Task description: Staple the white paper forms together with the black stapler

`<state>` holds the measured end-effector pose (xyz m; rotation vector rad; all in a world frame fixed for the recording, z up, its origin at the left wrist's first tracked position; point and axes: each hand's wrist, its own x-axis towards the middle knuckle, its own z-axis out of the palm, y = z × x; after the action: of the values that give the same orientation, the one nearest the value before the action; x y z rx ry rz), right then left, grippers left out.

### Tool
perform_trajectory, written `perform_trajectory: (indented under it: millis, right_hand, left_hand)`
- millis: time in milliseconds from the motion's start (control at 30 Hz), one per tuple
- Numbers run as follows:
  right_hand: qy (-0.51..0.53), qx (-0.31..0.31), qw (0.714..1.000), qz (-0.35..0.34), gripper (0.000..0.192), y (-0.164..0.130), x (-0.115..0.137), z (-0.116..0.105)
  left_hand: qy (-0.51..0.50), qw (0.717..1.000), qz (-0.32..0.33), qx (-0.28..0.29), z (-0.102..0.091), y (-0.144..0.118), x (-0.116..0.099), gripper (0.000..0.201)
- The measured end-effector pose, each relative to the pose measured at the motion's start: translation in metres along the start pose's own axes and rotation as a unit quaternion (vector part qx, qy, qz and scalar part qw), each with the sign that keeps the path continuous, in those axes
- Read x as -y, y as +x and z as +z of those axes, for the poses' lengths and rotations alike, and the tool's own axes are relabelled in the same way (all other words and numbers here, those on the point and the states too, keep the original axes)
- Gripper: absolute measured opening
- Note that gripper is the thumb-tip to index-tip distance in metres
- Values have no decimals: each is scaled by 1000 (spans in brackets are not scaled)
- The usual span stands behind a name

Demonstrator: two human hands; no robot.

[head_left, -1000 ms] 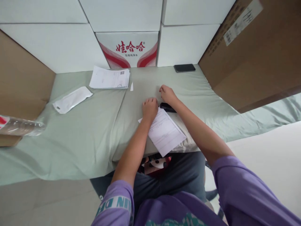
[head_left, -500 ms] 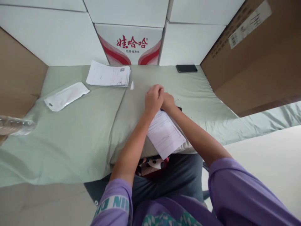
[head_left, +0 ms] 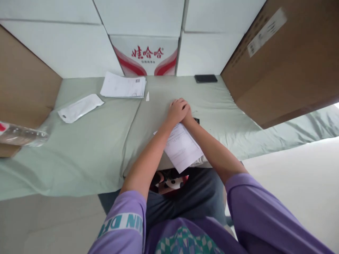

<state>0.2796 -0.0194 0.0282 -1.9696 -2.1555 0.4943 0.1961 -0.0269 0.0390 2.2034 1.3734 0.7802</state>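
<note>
My left hand (head_left: 179, 109) lies over my right hand, its fingers closed around it. Underneath, my right hand (head_left: 188, 115) is mostly covered, and its fingers are hidden. Just below the clasped hands, a printed sheet of paper (head_left: 182, 148) lies between my forearms, its top part under the wrists. Beside my right wrist a small black object (head_left: 196, 120) shows in part, too little of it to name.
On the green cloth (head_left: 92, 148) lie a paper stack (head_left: 123, 86), a white packet (head_left: 81, 108), a white scrap (head_left: 147, 96) and a phone (head_left: 206, 78). White boxes (head_left: 148, 56) line the back. Cardboard boxes (head_left: 275, 70) flank both sides. A plastic bottle (head_left: 23, 134) is at left.
My left hand has settled further over my right hand, and the two are now clasped more closely. The whole view has shifted slightly, bringing more of the bottle into sight.
</note>
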Motion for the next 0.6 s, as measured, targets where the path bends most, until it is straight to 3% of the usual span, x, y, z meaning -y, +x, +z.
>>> perform_trajectory:
  millis: [67,133,200,300,467,533,600]
  right_hand:
    - [-11,-39,999,16,40,-4,3,-7]
    - [-11,-81,996,43,37,-4,4,-11]
    - [5,-114,992,56,37,-1,3,-12]
    - [53,-133,989,33,37,1,-1,-13]
    - [138,-201,969,-44,45,-19,-8,-32]
    - [142,-178,971,-78,42,-32,-13,-40]
    - [117,-100,978,-144,30,-42,-21,-43]
  left_hand:
    - [-26,998,-7,-57,-3,-17,8,34]
    - [-26,994,-63,-87,-5,-38,21,40]
    - [5,996,-79,-45,-8,-58,32,36]
    - [54,997,-41,25,-14,-74,41,34]
    - [65,994,-11,85,-19,-67,42,31]
    - [51,994,-11,95,-20,-63,44,29]
    - [37,994,-10,101,-21,-61,46,29]
